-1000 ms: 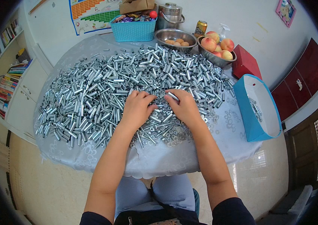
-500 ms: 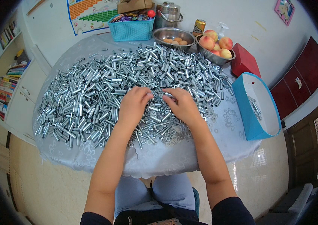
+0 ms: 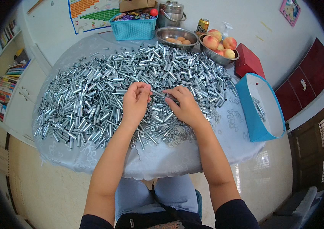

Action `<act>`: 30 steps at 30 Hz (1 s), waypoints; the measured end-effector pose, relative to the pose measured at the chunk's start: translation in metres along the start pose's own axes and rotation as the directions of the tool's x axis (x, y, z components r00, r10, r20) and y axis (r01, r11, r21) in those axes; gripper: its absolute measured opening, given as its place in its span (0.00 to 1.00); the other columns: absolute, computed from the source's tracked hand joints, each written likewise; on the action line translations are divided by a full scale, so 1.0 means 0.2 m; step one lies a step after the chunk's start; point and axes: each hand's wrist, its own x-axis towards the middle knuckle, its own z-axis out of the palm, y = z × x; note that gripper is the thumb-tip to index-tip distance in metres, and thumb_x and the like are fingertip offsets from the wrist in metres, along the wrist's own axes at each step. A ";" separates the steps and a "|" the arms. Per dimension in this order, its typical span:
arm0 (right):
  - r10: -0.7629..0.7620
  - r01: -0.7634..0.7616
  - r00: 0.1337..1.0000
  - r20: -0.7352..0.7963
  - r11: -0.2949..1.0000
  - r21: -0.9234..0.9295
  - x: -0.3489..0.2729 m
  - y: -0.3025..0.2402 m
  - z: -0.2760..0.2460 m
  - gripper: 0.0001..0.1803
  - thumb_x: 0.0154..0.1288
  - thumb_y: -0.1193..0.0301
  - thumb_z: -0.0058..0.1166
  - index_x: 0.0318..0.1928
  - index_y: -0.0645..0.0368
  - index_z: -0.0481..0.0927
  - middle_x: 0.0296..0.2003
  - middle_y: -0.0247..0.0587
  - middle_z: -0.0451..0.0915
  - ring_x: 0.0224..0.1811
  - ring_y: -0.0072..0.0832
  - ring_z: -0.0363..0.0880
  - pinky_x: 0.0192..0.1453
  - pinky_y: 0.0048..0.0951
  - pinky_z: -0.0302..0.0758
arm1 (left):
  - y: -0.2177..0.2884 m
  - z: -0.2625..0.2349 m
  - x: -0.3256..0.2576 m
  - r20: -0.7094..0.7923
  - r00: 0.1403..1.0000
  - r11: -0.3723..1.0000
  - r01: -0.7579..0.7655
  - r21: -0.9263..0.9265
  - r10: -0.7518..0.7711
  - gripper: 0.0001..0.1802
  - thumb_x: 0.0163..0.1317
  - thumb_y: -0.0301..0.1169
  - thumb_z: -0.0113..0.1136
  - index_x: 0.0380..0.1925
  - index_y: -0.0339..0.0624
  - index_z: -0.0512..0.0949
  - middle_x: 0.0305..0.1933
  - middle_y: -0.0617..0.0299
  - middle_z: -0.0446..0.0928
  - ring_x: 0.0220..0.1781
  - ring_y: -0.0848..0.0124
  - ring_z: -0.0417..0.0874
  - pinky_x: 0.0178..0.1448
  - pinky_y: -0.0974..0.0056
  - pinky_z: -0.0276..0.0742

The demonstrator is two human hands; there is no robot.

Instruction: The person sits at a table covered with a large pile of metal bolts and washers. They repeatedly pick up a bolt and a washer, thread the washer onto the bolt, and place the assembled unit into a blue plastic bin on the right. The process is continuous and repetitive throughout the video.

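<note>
A big heap of short silver metal tubes (image 3: 104, 87) covers the round table (image 3: 162, 160), which wears a pale lacy cloth. My left hand (image 3: 134, 101) and my right hand (image 3: 183, 105) hover just above the near middle of the heap, fingertips facing each other. Between them they pinch one thin metal tube (image 3: 160, 94), held almost level. Small metal rings (image 3: 173, 133) lie scattered among the tubes below my right wrist.
A blue open box (image 3: 263, 108) with a few tubes inside stands at the table's right edge. At the back sit a turquoise basket (image 3: 133, 26), a steel bowl of eggs (image 3: 176, 35), a bowl of peaches (image 3: 219, 47), a can and a red box (image 3: 249, 63). Bookshelves stand at left.
Both hands have lifted off the heap and drawn together, now holding one tube between the fingertips. Earlier they lay flat on the tubes.
</note>
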 end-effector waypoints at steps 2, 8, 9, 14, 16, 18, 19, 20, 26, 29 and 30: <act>0.039 -0.038 0.998 -0.039 0.999 0.029 0.01 -0.01 0.00 0.12 0.54 0.72 0.57 0.41 0.57 0.80 0.30 0.40 0.72 0.37 0.37 0.71 0.45 0.33 0.67 | -0.02 0.00 0.00 0.001 1.000 1.000 0.013 -0.026 -0.013 0.10 0.64 0.32 0.54 0.37 0.36 0.72 0.28 0.63 0.76 0.25 0.80 0.74 0.31 0.76 0.71; 0.281 -0.253 0.957 -0.064 0.926 0.282 0.03 -0.04 -0.01 0.10 0.54 0.74 0.59 0.39 0.59 0.81 0.28 0.36 0.72 0.30 0.24 0.71 0.37 0.23 0.69 | -0.02 0.00 0.01 -0.022 0.997 0.994 0.068 -0.084 -0.070 0.10 0.64 0.33 0.53 0.37 0.35 0.73 0.28 0.63 0.76 0.25 0.80 0.74 0.30 0.76 0.71; 0.279 -0.245 0.957 -0.077 0.923 0.296 0.03 -0.03 -0.01 0.10 0.54 0.74 0.59 0.39 0.59 0.81 0.28 0.36 0.73 0.29 0.22 0.71 0.37 0.22 0.69 | -0.02 0.00 0.01 -0.032 0.997 0.993 0.072 -0.095 -0.076 0.10 0.64 0.32 0.54 0.37 0.35 0.72 0.27 0.63 0.76 0.25 0.80 0.74 0.30 0.76 0.71; 0.340 -0.303 0.940 -0.031 0.873 0.383 0.02 -0.01 0.01 0.11 0.57 0.73 0.57 0.41 0.60 0.80 0.30 0.30 0.76 0.31 0.16 0.70 0.38 0.19 0.68 | -0.02 0.00 0.01 -0.047 0.995 0.993 0.079 -0.089 -0.084 0.11 0.63 0.33 0.54 0.37 0.35 0.73 0.27 0.63 0.77 0.24 0.80 0.74 0.30 0.76 0.71; 0.380 -0.336 0.925 0.005 0.811 0.478 0.02 0.00 0.02 0.11 0.58 0.73 0.57 0.42 0.61 0.79 0.30 0.29 0.77 0.32 0.15 0.71 0.38 0.18 0.68 | -0.01 0.00 0.00 -0.054 0.993 0.992 0.096 -0.077 -0.101 0.10 0.64 0.33 0.54 0.37 0.36 0.73 0.28 0.63 0.76 0.25 0.80 0.74 0.31 0.76 0.71; 0.403 -0.358 0.915 0.037 0.764 0.537 0.02 0.01 0.03 0.12 0.59 0.73 0.57 0.43 0.62 0.79 0.31 0.29 0.77 0.32 0.14 0.72 0.39 0.17 0.68 | -0.01 0.00 0.01 -0.064 0.993 0.993 0.094 -0.078 -0.099 0.10 0.64 0.33 0.54 0.37 0.36 0.73 0.28 0.63 0.76 0.25 0.80 0.73 0.31 0.75 0.71; 0.407 -0.365 0.912 0.049 0.751 0.549 0.02 0.02 0.03 0.12 0.59 0.73 0.56 0.43 0.62 0.78 0.31 0.29 0.78 0.32 0.14 0.72 0.39 0.17 0.69 | -0.01 0.00 0.01 -0.069 0.993 0.993 0.092 -0.078 -0.098 0.10 0.64 0.33 0.54 0.37 0.36 0.73 0.28 0.63 0.76 0.25 0.80 0.73 0.31 0.75 0.71; 0.412 -0.372 0.909 0.061 0.739 0.562 0.02 0.02 0.03 0.12 0.59 0.73 0.56 0.44 0.62 0.78 0.31 0.29 0.78 0.33 0.14 0.72 0.39 0.17 0.69 | -0.02 -0.01 0.01 -0.071 0.993 0.992 0.091 -0.082 -0.097 0.10 0.64 0.33 0.54 0.37 0.36 0.73 0.28 0.63 0.76 0.25 0.80 0.73 0.31 0.75 0.71; 0.357 -0.335 0.933 0.037 0.830 0.446 0.02 0.02 0.01 0.12 0.58 0.74 0.57 0.43 0.60 0.78 0.32 0.31 0.78 0.34 0.17 0.73 0.39 0.17 0.69 | 0.00 0.00 0.01 -0.077 0.993 0.992 0.083 -0.095 -0.090 0.10 0.64 0.33 0.53 0.37 0.36 0.73 0.28 0.63 0.76 0.25 0.80 0.73 0.32 0.75 0.70; 0.121 -0.104 0.988 -0.098 0.981 0.163 0.02 0.01 0.00 0.12 0.56 0.75 0.58 0.42 0.60 0.78 0.34 0.36 0.77 0.35 0.23 0.75 0.40 0.20 0.70 | 0.01 0.00 0.01 -0.062 0.996 0.991 0.058 -0.122 -0.066 0.10 0.64 0.32 0.54 0.38 0.35 0.72 0.29 0.63 0.76 0.26 0.80 0.74 0.32 0.75 0.71; 0.106 -0.094 0.992 -0.073 0.983 0.160 0.02 0.00 0.00 0.12 0.56 0.75 0.57 0.42 0.60 0.78 0.34 0.39 0.77 0.36 0.29 0.75 0.41 0.24 0.71 | 0.01 0.01 0.01 -0.053 0.998 0.990 0.039 -0.134 -0.046 0.10 0.64 0.32 0.54 0.38 0.35 0.72 0.29 0.62 0.77 0.26 0.79 0.74 0.32 0.76 0.71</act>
